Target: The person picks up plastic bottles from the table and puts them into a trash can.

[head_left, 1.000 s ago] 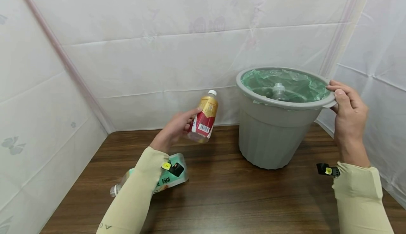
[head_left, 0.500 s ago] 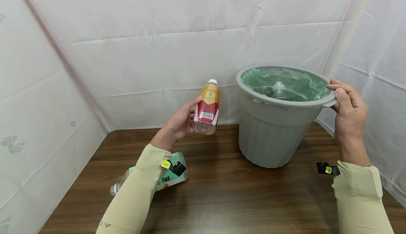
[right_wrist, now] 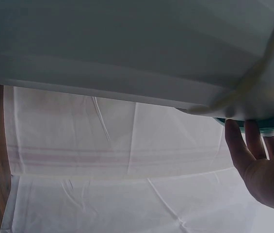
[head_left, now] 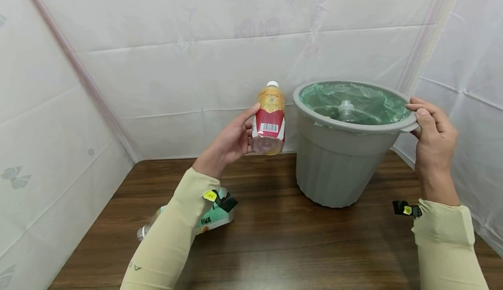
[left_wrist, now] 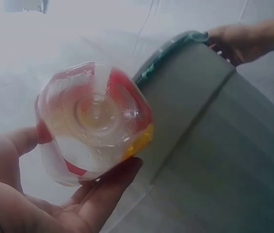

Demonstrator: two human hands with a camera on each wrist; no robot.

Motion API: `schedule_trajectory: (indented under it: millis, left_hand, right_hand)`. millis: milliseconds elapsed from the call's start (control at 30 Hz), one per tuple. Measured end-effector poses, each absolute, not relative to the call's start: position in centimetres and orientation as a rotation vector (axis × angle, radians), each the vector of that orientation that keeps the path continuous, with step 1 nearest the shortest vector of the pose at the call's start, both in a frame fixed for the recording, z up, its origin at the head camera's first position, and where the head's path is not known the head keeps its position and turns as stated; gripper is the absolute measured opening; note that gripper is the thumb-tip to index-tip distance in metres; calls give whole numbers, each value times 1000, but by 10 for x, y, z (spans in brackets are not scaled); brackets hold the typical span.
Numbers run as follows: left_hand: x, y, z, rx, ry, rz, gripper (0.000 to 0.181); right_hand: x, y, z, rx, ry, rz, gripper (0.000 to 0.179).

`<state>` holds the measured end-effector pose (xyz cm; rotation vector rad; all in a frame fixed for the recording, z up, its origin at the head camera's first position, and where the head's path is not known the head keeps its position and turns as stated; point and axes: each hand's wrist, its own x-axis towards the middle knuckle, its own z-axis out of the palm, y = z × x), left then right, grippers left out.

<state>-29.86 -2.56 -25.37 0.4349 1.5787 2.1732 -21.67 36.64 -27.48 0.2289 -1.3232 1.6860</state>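
Observation:
My left hand [head_left: 232, 141] grips a plastic bottle [head_left: 269, 117] with a red and gold label and a white cap. The bottle is held nearly upright above the table, left of a grey trash bin [head_left: 334, 167]. In the left wrist view the clear base of the bottle [left_wrist: 98, 116] faces the camera, with thumb and fingers around it. At the bin's right side my right hand [head_left: 435, 141] pinches the rim, thumb on the near side. A green bag [head_left: 314, 100] lines the bin, and a clear bottle [head_left: 346, 112] stands up inside it.
A clear bottle with a green label [head_left: 214, 220] lies on its side on the brown wooden table [head_left: 298, 250], partly hidden under my left forearm. White patterned cloth walls [head_left: 165, 80] close off the back and both sides.
My left hand has lifted the red and gold bottle up and to the right, nearer the bin, and the bottle is now more upright. The right hand stays on the rim.

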Motion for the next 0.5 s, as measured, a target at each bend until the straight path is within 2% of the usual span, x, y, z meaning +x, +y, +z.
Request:
schedule_trajectory:
  millis: [500]
  left_hand:
    - [-288, 0, -230, 517, 1412, 2236, 60]
  right_hand:
    - [-218, 367, -276, 243, -1313, 1685, 24]
